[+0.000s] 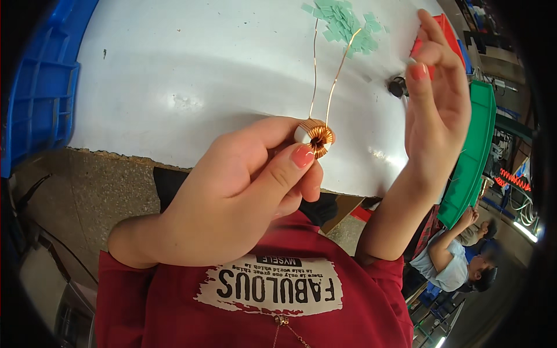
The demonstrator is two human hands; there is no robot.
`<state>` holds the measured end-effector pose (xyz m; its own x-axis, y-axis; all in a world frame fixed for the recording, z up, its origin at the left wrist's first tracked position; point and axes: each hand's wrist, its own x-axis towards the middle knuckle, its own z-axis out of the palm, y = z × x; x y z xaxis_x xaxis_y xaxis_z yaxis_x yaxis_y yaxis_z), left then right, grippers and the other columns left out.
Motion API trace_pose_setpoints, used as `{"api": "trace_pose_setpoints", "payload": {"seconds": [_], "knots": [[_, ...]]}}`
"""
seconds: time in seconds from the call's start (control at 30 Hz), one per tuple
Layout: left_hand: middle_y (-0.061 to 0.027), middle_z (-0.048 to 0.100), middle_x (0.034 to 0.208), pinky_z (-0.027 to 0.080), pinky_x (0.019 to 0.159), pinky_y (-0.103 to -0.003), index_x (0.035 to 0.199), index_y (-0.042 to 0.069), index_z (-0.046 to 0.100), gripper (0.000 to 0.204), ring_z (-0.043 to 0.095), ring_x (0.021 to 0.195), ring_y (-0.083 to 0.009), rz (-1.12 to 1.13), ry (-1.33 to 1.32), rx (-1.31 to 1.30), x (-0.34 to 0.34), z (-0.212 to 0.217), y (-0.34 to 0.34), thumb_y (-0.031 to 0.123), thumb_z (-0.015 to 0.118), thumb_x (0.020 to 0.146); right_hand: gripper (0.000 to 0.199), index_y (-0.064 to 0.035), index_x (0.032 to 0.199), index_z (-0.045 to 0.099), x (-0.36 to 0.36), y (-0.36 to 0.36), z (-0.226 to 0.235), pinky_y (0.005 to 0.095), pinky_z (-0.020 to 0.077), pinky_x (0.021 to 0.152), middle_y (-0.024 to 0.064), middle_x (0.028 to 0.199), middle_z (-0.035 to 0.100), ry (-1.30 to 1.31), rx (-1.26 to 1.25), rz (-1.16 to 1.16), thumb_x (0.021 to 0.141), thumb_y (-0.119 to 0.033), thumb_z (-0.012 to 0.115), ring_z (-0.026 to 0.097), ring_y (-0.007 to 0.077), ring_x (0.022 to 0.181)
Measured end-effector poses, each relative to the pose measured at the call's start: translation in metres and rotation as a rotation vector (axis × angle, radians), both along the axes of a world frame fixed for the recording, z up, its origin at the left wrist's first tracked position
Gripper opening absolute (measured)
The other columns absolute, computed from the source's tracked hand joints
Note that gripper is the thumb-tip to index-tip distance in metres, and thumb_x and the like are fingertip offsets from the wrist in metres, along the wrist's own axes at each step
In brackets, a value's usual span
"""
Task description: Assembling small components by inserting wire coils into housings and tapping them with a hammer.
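My left hand (232, 185) grips a small toroidal coil (321, 137) between thumb and fingers, just above the table's near edge. Copper wire is wound around its ring, and white patches show at its sides. Two long copper leads (333, 87) rise from the coil toward the far side of the table. My right hand (438, 93) is raised at the right, apart from the coil. Its fingers are partly bent and spread, and nothing shows between them. Beyond the lead ends lies a loose pile of pale green rectangular pieces (342, 24).
The white table (174, 69) has a worn near edge. Blue plastic bins (43, 87) stand at the left. A red bin (445, 35), a small black round object (398, 87) and a long green tray (473, 151) are at the right. Another person (447, 261) sits farther right.
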<state>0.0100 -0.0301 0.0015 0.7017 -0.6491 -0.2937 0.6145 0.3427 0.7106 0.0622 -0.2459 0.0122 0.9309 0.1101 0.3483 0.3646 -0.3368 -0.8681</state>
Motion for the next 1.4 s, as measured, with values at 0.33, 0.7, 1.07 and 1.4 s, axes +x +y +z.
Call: {"api": "trace_pose_setpoints", "payload": {"seconds": [0.33,0.7,1.07,1.4], "knots": [[-0.0031,0.051,0.075,0.026,0.047,-0.014,0.125,-0.007,0.046,0.032,0.033,0.053,-0.0049,-0.070,0.020,-0.012,-0.001,-0.003,-0.004,0.012,0.037,0.100,0.011,-0.0017,0.087,0.057,-0.064,0.017,0.011,0.0309,0.0454,0.075,0.0166,0.095,0.058,-0.062,-0.041,-0.063,0.079,0.003,0.061,0.055,0.0230,0.085],[-0.0025,0.051,0.074,0.026,0.046,-0.014,0.119,-0.005,0.049,0.027,0.032,0.053,-0.0045,-0.101,-0.008,-0.041,-0.006,-0.007,-0.008,0.012,0.038,0.100,0.022,-0.0015,0.086,0.063,-0.089,0.041,0.004,0.0246,0.0391,0.058,0.0082,0.082,0.060,-0.050,-0.272,-0.189,0.067,0.010,0.064,0.048,0.0172,0.067],[-0.0007,0.049,0.071,0.025,0.046,-0.015,0.107,-0.003,0.051,0.021,0.031,0.053,-0.0039,-0.153,-0.063,0.037,-0.004,-0.012,-0.006,0.012,0.038,0.101,0.025,-0.0029,0.085,0.064,-0.092,0.047,0.003,0.0249,0.0397,0.058,0.0075,0.082,0.060,-0.078,-0.434,-0.200,0.064,0.010,0.066,0.048,0.0174,0.067],[-0.0006,0.050,0.070,0.025,0.047,-0.015,0.106,-0.002,0.052,0.020,0.030,0.053,-0.0036,-0.149,-0.066,0.052,-0.003,-0.010,-0.005,0.011,0.039,0.100,0.026,-0.0030,0.085,0.064,-0.088,0.048,0.003,0.0247,0.0395,0.057,0.0063,0.079,0.060,-0.171,-0.499,-0.165,0.063,0.010,0.068,0.047,0.0168,0.065]]}}
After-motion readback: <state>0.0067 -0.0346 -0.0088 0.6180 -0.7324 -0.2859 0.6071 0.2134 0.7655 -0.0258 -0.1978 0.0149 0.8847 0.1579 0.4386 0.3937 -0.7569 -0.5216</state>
